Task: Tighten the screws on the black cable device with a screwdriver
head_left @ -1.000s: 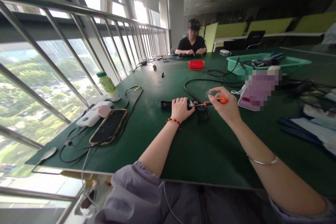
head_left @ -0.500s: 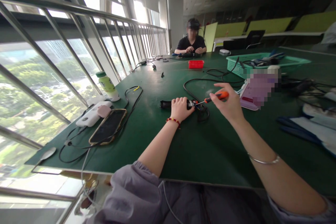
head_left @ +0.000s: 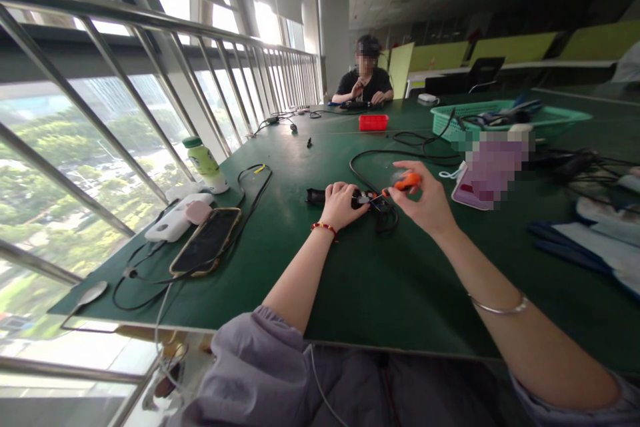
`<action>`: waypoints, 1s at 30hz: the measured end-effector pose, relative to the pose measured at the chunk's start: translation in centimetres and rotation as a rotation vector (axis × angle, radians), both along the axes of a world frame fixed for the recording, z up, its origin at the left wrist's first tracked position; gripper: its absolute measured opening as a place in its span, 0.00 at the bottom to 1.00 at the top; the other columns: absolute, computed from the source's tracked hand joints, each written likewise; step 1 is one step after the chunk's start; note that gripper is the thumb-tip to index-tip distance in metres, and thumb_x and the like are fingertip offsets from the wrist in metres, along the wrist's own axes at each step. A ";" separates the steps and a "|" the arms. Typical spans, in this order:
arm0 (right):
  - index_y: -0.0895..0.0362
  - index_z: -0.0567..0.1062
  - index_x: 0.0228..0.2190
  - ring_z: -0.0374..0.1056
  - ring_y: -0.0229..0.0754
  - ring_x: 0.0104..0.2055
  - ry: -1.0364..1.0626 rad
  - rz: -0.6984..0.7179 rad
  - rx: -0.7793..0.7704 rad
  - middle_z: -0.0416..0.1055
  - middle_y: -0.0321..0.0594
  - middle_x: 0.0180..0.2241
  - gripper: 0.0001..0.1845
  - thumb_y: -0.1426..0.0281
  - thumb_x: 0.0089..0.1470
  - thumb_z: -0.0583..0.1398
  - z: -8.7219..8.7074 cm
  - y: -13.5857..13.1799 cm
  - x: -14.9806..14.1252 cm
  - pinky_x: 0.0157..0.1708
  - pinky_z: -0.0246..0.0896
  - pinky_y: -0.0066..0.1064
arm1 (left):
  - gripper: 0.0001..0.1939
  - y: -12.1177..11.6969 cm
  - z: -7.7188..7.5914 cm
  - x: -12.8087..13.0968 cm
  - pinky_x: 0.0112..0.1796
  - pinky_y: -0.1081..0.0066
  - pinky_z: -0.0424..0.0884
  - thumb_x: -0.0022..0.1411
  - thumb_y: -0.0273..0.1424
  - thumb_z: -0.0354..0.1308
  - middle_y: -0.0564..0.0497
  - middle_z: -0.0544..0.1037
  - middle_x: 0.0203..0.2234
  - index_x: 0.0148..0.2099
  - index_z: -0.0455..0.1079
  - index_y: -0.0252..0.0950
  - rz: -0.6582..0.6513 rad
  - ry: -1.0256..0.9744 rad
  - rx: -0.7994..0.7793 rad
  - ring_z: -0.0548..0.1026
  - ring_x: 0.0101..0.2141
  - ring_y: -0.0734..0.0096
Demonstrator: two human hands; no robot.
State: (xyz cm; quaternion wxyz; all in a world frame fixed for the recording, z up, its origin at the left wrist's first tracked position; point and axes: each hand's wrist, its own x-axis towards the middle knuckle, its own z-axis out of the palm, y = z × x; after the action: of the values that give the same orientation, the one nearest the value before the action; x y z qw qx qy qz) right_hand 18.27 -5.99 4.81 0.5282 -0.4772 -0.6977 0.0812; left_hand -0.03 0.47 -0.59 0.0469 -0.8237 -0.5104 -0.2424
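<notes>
My left hand [head_left: 342,205] is wrapped over a black elongated device [head_left: 315,197] lying on the green table; its exact kind I cannot make out. At the device's right end, wires and a metallic part show beside my fingertips. My right hand [head_left: 425,200] grips an orange-and-black screwdriver [head_left: 407,181] by its handle, with the shaft slanting down left to that wired end. Whether the tip touches anything is too small to tell. A black cable [head_left: 363,178] runs from the device toward the back right.
A phone [head_left: 206,241], a white power bank [head_left: 175,220] and a green-capped bottle [head_left: 206,163] stand left. Behind are a red box [head_left: 373,123] and a green basket [head_left: 450,127] with tools. A purple phone [head_left: 480,180] is at right. A person [head_left: 367,77] sits across the table.
My right hand and the screwdriver have shifted slightly left, toward the device. The left hand has barely moved. Across the table, the person's one hand has risen.
</notes>
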 end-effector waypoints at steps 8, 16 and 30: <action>0.54 0.74 0.36 0.63 0.39 0.23 -0.043 -0.075 -0.102 0.64 0.32 0.18 0.15 0.58 0.50 0.58 0.2 -0.3 -0.1 0.28 0.57 0.30 | 0.20 0.1 -0.2 0.3 0.53 0.60 0.55 0.57 0.46 0.55 0.47 0.74 0.43 0.46 0.66 0.39 0.027 0.007 0.016 0.64 0.50 0.59; 0.54 0.75 0.34 0.65 0.40 0.25 -0.032 -0.036 -0.111 0.68 0.34 0.22 0.11 0.64 0.48 0.57 0.3 0.0 0.2 0.27 0.57 0.31 | 0.19 -0.1 0.1 0.5 0.50 0.61 0.58 0.58 0.46 0.53 0.48 0.74 0.43 0.46 0.65 0.40 0.055 0.055 -0.014 0.67 0.47 0.58; 0.53 0.76 0.28 0.62 0.40 0.20 -0.010 -0.125 -0.202 0.65 0.34 0.16 0.15 0.57 0.51 0.55 0.7 -0.5 0.1 0.23 0.55 0.30 | 0.19 -0.2 0.2 0.6 0.49 0.61 0.58 0.58 0.46 0.53 0.47 0.74 0.42 0.46 0.65 0.39 0.056 0.064 -0.003 0.68 0.45 0.58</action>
State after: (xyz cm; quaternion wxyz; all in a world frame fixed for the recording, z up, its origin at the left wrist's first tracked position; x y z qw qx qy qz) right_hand 18.38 -6.47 5.47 0.4778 -0.5711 -0.6575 0.1154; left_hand 0.58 0.24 -0.40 0.0689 -0.8166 -0.5316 -0.2138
